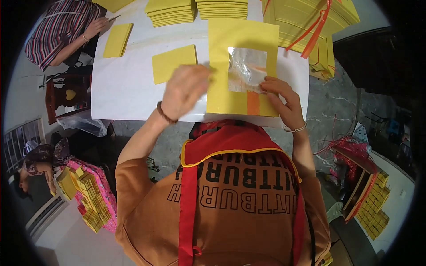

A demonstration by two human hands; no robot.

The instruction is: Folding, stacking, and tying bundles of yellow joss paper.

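My orange sleeves and red apron fill the near edge. Past them, my left hand (186,88) lies flat, fingers spread and gripping nothing, pressing on the left edge of a big yellow sheet (242,40) that lies on the white counter (120,88). My right hand (282,95) rests on the same sheet lower right, fingertips pinched down on the lower right corner of a crinkled square of silver foil (246,68); whether I have it nipped or only pinned, I cannot tell. The foil lies on the middle of the sheet, with an orange strip (253,103) just below it.

Left of my hand lies a smaller yellow sheet (174,63), another (118,40) beyond it. At the counter's far edge stand stacks of yellow paper (195,9), some tied with orange ribbon (313,31). Far left, a person's hand (95,27) in a striped sleeve rests by the counter.
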